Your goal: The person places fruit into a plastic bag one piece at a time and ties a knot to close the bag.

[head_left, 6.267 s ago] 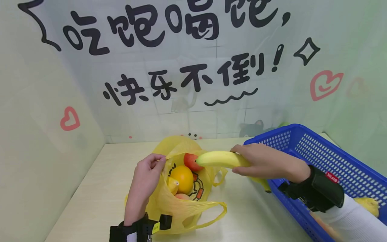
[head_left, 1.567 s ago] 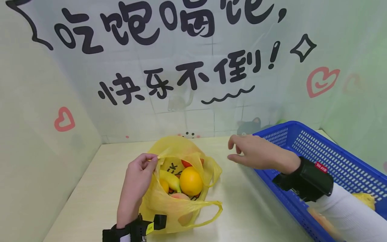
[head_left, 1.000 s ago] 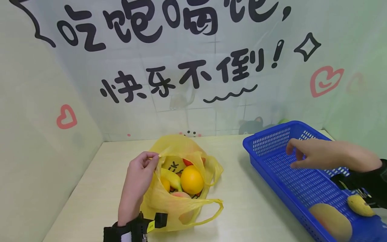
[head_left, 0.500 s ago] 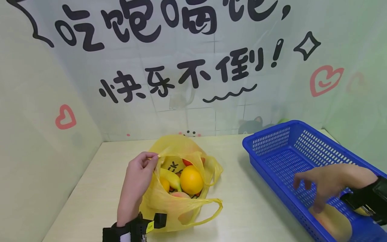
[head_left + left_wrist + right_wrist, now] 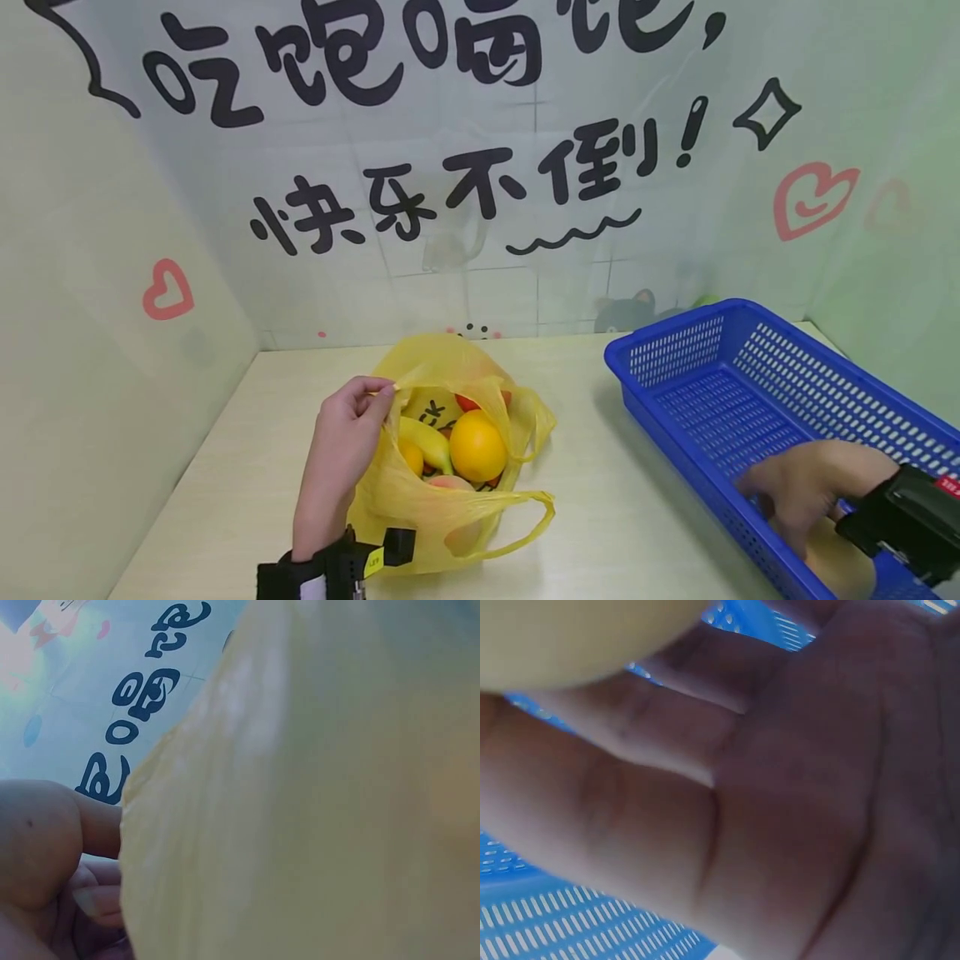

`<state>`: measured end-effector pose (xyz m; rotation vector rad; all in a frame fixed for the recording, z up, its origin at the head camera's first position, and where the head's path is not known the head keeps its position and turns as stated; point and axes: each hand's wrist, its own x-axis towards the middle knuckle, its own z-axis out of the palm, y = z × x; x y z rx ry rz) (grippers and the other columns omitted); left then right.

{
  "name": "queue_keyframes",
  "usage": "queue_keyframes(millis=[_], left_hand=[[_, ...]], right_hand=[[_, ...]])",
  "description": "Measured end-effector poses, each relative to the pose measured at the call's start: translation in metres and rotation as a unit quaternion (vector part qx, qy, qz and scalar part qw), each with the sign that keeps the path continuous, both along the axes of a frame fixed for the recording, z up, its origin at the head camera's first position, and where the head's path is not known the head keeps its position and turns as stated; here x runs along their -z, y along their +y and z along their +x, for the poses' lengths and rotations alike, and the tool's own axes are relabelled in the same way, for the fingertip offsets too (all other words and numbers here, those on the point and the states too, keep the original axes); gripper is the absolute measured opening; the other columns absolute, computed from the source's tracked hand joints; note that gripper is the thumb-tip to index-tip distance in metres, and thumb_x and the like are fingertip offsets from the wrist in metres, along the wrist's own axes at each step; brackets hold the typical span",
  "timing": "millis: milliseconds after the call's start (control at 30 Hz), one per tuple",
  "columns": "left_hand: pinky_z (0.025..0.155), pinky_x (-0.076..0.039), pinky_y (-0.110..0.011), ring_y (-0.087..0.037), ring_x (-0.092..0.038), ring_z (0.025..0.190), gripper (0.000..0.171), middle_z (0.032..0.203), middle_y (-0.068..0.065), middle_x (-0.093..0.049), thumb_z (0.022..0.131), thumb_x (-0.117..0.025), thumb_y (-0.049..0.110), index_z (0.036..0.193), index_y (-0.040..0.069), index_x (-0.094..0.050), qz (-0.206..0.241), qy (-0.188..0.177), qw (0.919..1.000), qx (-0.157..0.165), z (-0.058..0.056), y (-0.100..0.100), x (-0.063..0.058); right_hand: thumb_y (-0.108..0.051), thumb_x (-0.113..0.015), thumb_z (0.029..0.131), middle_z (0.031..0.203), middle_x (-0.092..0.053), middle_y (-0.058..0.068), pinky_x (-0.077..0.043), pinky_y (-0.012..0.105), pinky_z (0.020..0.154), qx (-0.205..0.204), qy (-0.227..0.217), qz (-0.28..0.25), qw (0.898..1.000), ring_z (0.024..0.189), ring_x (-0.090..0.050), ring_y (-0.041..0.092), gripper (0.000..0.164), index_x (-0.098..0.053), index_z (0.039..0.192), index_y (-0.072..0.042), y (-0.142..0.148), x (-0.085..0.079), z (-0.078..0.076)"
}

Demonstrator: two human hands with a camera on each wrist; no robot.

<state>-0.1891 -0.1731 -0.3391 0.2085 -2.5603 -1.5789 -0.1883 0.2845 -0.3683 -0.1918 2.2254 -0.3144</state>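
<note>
In the head view, my left hand (image 5: 347,437) pinches the rim of a yellow plastic bag (image 5: 412,533) between thumb and fingers. Inside the bag lie an orange (image 5: 477,446), a banana (image 5: 423,442), a second orange fruit (image 5: 410,458), a peach-coloured fruit (image 5: 450,482) and a partly covered red fruit (image 5: 467,403). The bag's film (image 5: 315,795) fills most of the left wrist view. Down in the blue basket (image 5: 693,482), my right hand (image 5: 813,492) has its fingers and thumb around a large yellow mango (image 5: 843,558). The mango (image 5: 577,637) sits against those fingers in the right wrist view.
The pale table (image 5: 600,517) stretches between bag and basket. The basket takes up its right side. A printed curtain (image 5: 420,300) hangs behind the table and along both sides. One bag handle (image 5: 517,550) sticks out toward the front right.
A banana held by my right hand earlier now lies in the bag. The right hand has moved right, then down onto the mango; it covers the small yellow fruit seen there. My left hand stays put.
</note>
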Motion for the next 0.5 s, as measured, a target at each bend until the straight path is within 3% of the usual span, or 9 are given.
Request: queue_keyframes(millis=[67, 300, 500], left_hand=[[0.06, -0.042, -0.02, -0.019, -0.049, 0.07, 0.023, 0.077, -0.005, -0.053, 0.103, -0.051, 0.02, 0.116, 0.005, -0.064, 0.0, 0.002, 1.0, 0.001, -0.0001, 0.0, -0.0008], [0.06, -0.041, -0.021, -0.019, -0.047, 0.071, 0.025, 0.078, -0.004, -0.052, 0.103, -0.052, 0.021, 0.117, 0.005, -0.064, 0.002, 0.005, 1.0, 0.002, -0.0005, -0.0013, -0.0015], [0.06, -0.041, -0.021, -0.019, -0.047, 0.072, 0.025, 0.079, -0.004, -0.052, 0.103, -0.051, 0.021, 0.118, 0.005, -0.063, 0.001, 0.002, 1.0, 0.001, -0.0003, -0.0018, -0.0017]], right_hand=[[0.0, -0.078, 0.067, 0.099, -0.057, 0.007, -0.053, 0.05, 0.067, 0.004, -0.002, 0.006, 1.0, 0.09, -0.053, 0.03, 0.047, -0.059, 0.106, -0.017, -0.0001, 0.0009, -0.0012], [-0.004, -0.077, 0.067, 0.089, -0.053, 0.006, -0.049, 0.04, 0.062, 0.008, 0.003, 0.021, 1.0, 0.081, -0.052, 0.024, 0.037, -0.058, 0.097, -0.015, -0.0045, -0.0004, -0.0022], [0.0, -0.074, 0.069, 0.103, -0.06, 0.012, -0.054, 0.057, 0.071, 0.01, -0.008, 0.016, 1.0, 0.09, -0.058, 0.033, 0.045, -0.062, 0.112, -0.012, -0.0057, -0.0036, -0.0015]])
